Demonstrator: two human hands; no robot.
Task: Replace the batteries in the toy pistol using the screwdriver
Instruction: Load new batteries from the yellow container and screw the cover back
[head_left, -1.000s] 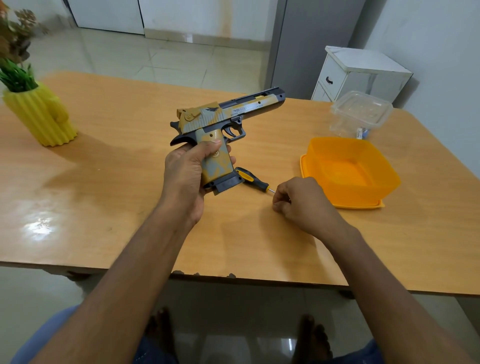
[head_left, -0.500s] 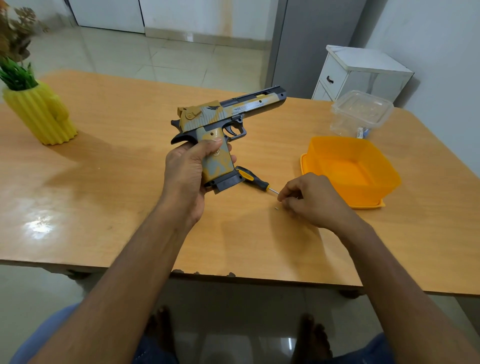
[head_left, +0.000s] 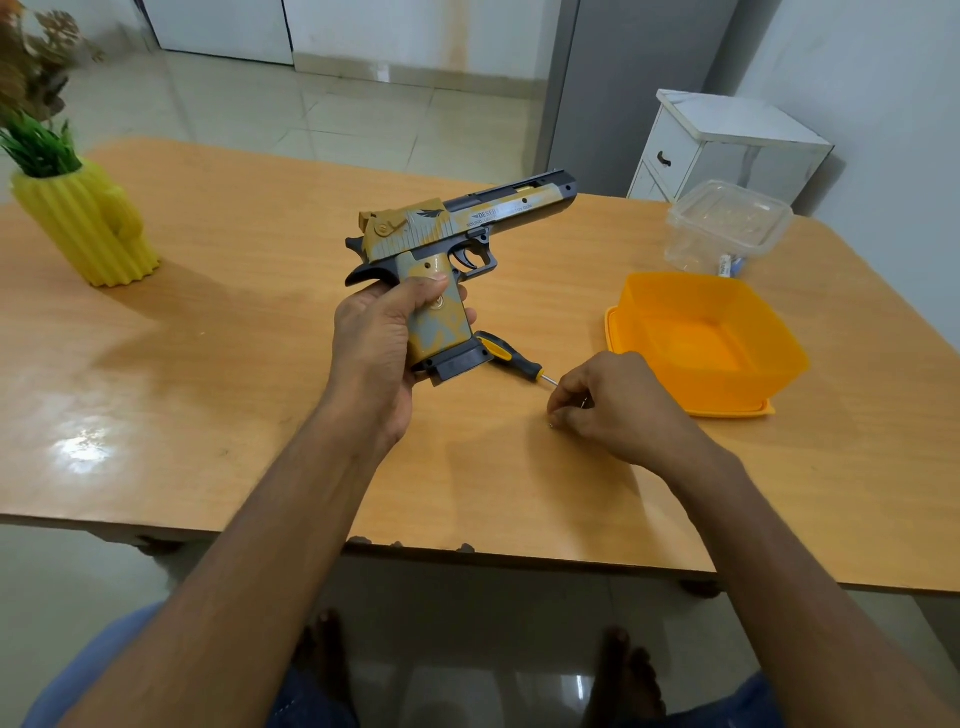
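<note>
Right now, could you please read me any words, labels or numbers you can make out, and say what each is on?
"DESER...": on the slide of the toy pistol, held in the left hand; the rest is blurred.
Smaller line beneath it: too blurred to read.
Label on the small item under the clear tub: too small to read.

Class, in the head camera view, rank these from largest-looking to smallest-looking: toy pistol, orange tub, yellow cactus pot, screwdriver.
1. toy pistol and orange tub: too close to rank, and the pistol is held nearer the camera.
2. yellow cactus pot.
3. screwdriver, clearly smallest, partly hidden.
</note>
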